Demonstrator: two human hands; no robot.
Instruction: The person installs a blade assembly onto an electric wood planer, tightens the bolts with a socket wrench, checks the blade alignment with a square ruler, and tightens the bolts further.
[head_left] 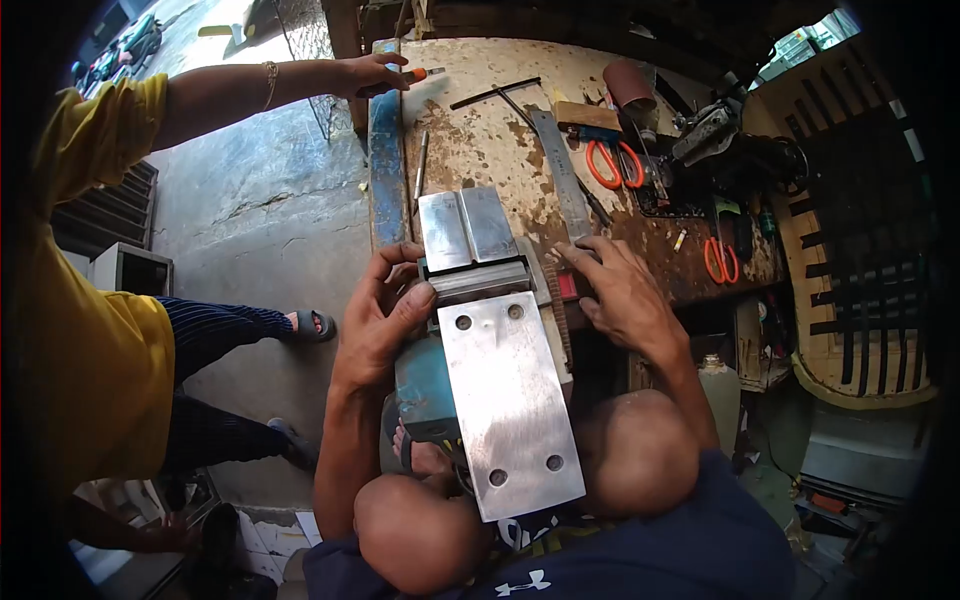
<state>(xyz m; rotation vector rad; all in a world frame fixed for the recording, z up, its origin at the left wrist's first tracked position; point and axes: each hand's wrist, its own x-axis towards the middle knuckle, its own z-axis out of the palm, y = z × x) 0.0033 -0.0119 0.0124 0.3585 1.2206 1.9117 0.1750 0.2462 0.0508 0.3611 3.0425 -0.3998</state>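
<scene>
Two knees (640, 455) stand either side of the near end of one upturned planer (500, 365); four holes show in its long metal face; the left hand (385, 320) clamps its side between thumb and fingers; the right hand (630, 300), apart, bends beside one ruler (560, 170), whether holding anything I cannot tell; on the bench (480, 140) are two scissors (611, 160), one rod (421, 170), one T-shaped bar (496, 93); farther, another person's hand (375, 75) meets one screwdriver (418, 75).
</scene>
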